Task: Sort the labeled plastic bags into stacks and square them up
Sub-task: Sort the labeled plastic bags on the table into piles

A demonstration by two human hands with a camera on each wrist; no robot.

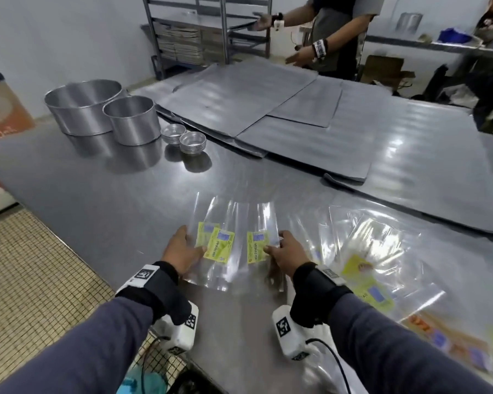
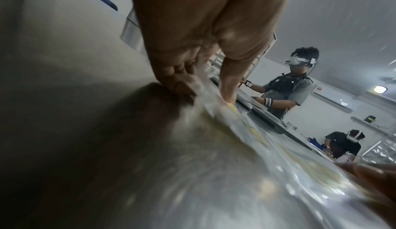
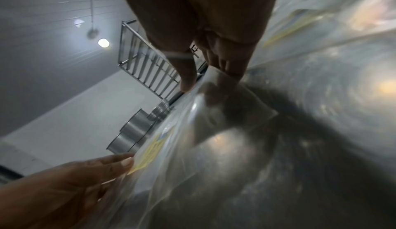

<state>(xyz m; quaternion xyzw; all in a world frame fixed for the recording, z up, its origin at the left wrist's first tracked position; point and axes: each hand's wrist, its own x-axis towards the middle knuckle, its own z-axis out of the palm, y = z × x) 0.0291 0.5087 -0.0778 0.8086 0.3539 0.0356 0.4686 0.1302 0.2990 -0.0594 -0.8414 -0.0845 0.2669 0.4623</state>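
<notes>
Steel table: two hands pinching three green-labelled bags, two round tins beyond.

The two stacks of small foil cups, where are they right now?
In the head view, the foil cups sit far left on the steel table, just right of the smaller round tin, beside the flat grey sheets.
</notes>
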